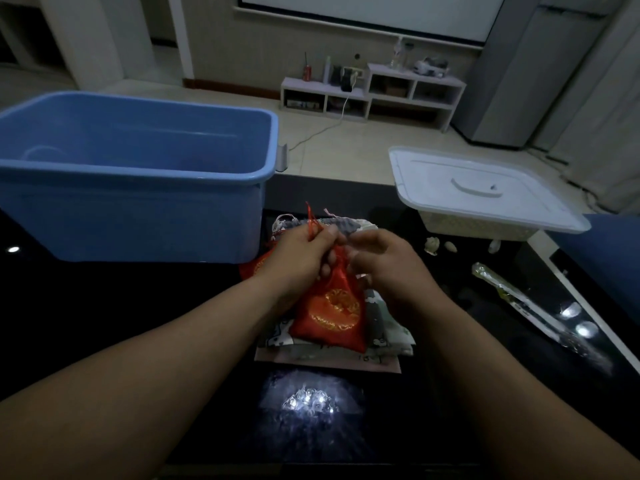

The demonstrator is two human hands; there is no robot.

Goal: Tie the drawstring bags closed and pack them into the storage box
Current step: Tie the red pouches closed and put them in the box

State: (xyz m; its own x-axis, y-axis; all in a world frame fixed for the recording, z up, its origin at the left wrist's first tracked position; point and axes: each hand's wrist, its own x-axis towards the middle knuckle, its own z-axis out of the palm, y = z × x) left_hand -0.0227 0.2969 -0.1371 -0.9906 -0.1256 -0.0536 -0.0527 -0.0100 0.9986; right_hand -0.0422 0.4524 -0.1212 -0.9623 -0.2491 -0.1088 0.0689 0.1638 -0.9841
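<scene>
A red drawstring bag (332, 315) with gold embroidery hangs in the middle of the view, its gathered neck between both hands. My left hand (299, 252) pinches the red drawstring (311, 221), whose ends stick up past my fingers. My right hand (384, 261) has its fingers curled at the bag's neck; what it grips is blurred. Beneath lie several flat patterned grey and white bags (384, 336) in a pile. A second red bag (252, 268) peeks out behind my left wrist. The blue storage box (145, 174) stands at the left, and its visible inside looks empty.
A white basket with a white lid (485, 192) stands at the right. Small pale objects (433, 244) lie in front of it. A long clear-wrapped item (526, 303) lies along the right edge of the glossy black table (104, 306). Ceiling lights reflect in the tabletop.
</scene>
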